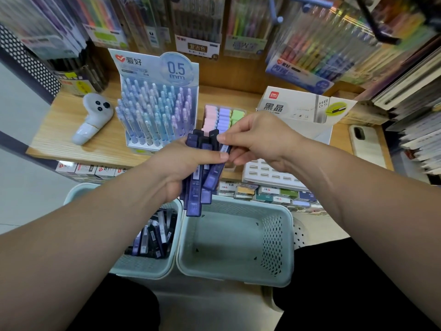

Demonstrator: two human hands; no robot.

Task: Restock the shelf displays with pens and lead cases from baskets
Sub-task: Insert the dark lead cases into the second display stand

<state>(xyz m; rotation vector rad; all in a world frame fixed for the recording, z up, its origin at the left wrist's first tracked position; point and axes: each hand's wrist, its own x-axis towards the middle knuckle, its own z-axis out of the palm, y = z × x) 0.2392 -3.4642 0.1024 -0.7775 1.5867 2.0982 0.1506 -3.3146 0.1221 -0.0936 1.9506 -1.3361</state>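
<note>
left hand (181,163) grips bundle of lead cases (199,189) | right hand (260,139) pinches one case's top | tip: draw it straight out, bundle squeezed tight, over right basket (274,235)

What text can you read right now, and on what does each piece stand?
"爱好", "0.5 mm": pen display header.
"黑晶", "HB": white box on the shelf.
"复古色": hanging pen pack.
"HB", "0.5": loose lead case in the basket.
Too small or blurred: held lead cases, boxes below the shelf.
</note>
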